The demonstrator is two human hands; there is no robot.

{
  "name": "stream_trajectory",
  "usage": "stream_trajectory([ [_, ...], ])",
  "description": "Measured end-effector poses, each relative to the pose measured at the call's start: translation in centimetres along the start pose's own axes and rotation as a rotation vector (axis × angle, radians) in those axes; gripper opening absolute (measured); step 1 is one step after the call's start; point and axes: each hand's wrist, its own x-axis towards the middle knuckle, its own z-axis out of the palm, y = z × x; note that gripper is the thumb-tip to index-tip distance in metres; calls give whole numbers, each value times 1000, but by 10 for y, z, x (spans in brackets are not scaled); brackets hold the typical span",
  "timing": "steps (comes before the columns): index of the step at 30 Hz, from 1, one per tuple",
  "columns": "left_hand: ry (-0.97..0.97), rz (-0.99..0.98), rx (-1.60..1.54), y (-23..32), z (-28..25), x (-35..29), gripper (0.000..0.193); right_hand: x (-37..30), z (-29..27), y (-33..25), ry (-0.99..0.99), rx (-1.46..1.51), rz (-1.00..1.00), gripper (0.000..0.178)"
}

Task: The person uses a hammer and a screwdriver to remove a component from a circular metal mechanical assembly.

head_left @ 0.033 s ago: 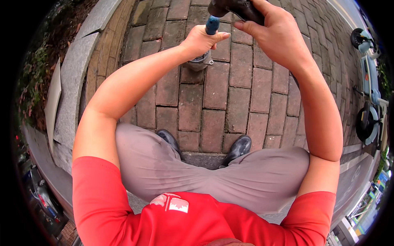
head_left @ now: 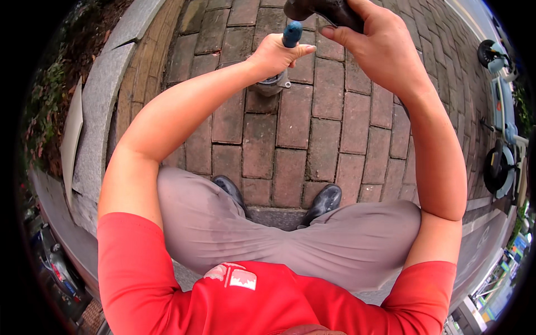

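1. Since the earlier frame we see only small shifts: the blue handle (head_left: pixel 292 34), the dark tool (head_left: pixel 326 13) and both hands sit a touch further right; the grey metal part (head_left: pixel 270 87) looks unmoved.
2. Left hand (head_left: pixel 277 57): we have it closed around the blue handle, thumb sticking out to the right.
3. Blue handle: we read its long axis as near upright, leaning slightly right, rounded end up toward the top edge. Lower end is hidden in the fist, so we can't tell whether it meets the grey metal part.
4. Right hand (head_left: pixel 385 47): gripping the dark tool, thumb along the near side; we lose some fingers at the top edge.
5. Dark tool: we mark its long axis as sloping, blunt end pointing left and higher, grip end lower right in the hand. Blunt end is just beside the blue handle's top; we can't tell if they touch.
6. Grey metal part: round, on the brick paving (head_left: pixel 291 131) under the left hand, small lug pointing right; we see it partly covered.
7. Nearer us: dark shoes (head_left: pixel 324 204), grey trousers (head_left: pixel 285 245).
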Motion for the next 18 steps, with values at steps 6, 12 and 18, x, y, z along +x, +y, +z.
stream_trajectory([
  [6, -39, 16, 77, 6, 7, 1, 37, 1, -17, -16, 73, 9, -75, 41],
  [12, -26, 6, 78, 9, 12, 0, 35, -4, -15, -7, -110, -211, 174, 37],
  [18, -47, 21, 121, 12, 11, 3, 35, -5, -27, -6, 53, 72, -35, 42],
])
